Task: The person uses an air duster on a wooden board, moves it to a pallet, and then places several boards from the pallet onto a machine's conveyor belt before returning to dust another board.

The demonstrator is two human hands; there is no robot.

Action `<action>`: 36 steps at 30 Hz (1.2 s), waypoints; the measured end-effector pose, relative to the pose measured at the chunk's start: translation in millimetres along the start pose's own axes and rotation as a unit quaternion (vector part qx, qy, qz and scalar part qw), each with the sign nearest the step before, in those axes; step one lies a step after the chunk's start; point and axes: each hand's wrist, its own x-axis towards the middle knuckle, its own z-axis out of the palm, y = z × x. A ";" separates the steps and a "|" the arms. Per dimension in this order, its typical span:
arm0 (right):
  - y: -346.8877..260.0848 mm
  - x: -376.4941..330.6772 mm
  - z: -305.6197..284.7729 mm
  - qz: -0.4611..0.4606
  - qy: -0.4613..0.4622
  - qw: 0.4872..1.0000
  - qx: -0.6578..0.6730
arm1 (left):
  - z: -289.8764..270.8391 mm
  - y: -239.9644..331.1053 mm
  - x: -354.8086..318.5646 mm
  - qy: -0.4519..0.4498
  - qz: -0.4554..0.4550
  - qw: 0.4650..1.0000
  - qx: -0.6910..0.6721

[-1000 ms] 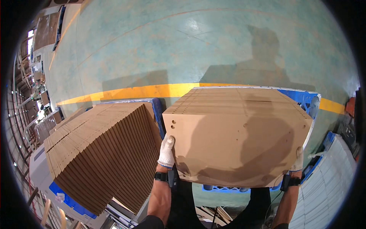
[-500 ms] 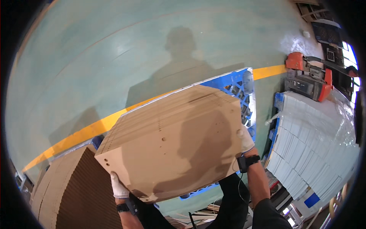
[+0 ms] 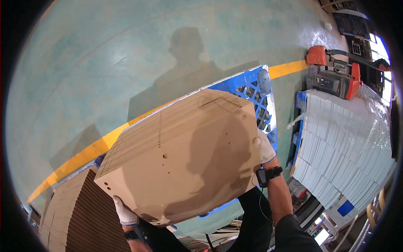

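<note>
The brown board (image 3: 197, 168) stands at the near end of a stack (image 3: 155, 126) on a blue pallet (image 3: 244, 81), its holed face toward the person. Its long axis slants from lower left to upper right. The gloved left hand (image 3: 126, 213) grips one short edge, the right hand (image 3: 266, 149) the other, thumbs on the face, barely parted around the edges; other fingers are largely hidden.

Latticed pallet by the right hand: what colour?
The pallet is blue, edged whitish, clearest in head view.
</note>
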 end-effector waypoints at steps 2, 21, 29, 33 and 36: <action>1.1 -0.5 2.5 -0.004 0.000 1.000 0.014 | -6.5 -1.8 1.3 0.001 0.005 1.000 0.005; -34.2 -67.0 13.6 -0.198 0.370 0.882 -0.216 | 5.8 2.0 -1.4 0.022 0.021 0.999 0.036; 95.3 -192.0 7.1 0.069 0.510 0.818 0.255 | -7.1 -14.7 8.7 -0.034 -0.026 0.999 -0.001; 125.6 -171.3 99.4 0.145 0.460 0.785 0.389 | -31.3 -23.5 14.7 -0.035 -0.039 0.998 0.023; 156.4 -152.1 126.0 0.107 0.430 0.796 0.413 | -50.0 -54.0 4.4 -0.106 -0.054 0.986 0.117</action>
